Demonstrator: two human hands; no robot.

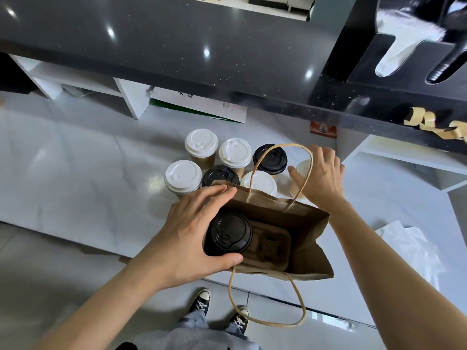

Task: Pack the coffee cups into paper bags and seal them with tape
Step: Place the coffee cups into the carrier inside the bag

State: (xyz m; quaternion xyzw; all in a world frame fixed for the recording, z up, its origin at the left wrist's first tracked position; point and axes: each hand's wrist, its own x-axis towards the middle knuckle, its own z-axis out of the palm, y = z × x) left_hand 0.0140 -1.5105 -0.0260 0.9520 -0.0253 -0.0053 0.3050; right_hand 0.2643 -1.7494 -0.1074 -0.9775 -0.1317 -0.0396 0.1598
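An open brown paper bag stands on the white counter, with a pulp cup carrier at its bottom. My left hand grips a black-lidded cup over the carrier's left slot, inside the bag. My right hand reaches past the bag's far handle and curls round a white-lidded cup. Several more cups stand behind the bag, white-lidded and black-lidded.
A dark raised counter runs across the back, with curled strips of brown tape stuck on its right edge. White paper bags lie at the right. A black holder with cutlery stands at the upper right.
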